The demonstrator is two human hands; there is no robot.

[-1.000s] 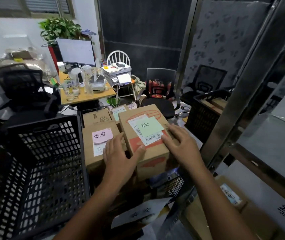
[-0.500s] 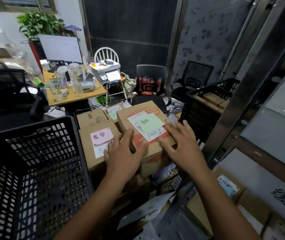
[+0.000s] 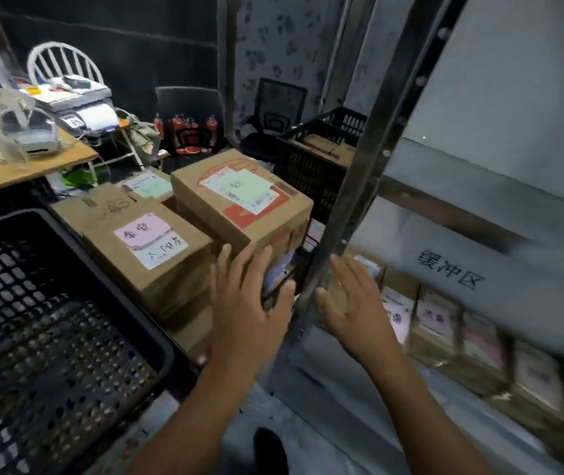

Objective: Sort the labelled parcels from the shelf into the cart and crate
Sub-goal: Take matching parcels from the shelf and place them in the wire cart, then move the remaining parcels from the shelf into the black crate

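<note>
Shelf parcels (image 3: 436,318) blurred, labels (image 3: 397,318) illegible

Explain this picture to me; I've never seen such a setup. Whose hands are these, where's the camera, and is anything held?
No machine here: a person works bare-handed, and the single camera sits on their head, looking forward and down. The left hand and right hand are both open, holding nothing. Ahead stand a brown cardboard parcel with a green label and a brown cardboard parcel with a pink label. A black perforated plastic crate is at lower left. Right of the grey metal shelf post, more labelled parcels line the shelf.
</note>
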